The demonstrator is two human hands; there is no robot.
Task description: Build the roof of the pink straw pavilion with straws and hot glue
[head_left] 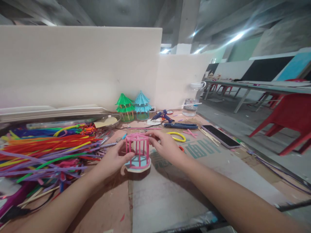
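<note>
Both hands are gripping a small pink stick pavilion frame (137, 149) standing on the cardboard-covered table (170, 194). The left hand (113, 158) is pinching a post by the blue base (thumb in front); the right hand (165, 145) is pinching the top ring. Colourful pipe cleaners (48, 149) are lying just left.

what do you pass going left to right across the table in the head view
pile of coloured pipe cleaners → left hand → pink stick cage → right hand → yellow loop → black phone → red plastic chair
</note>
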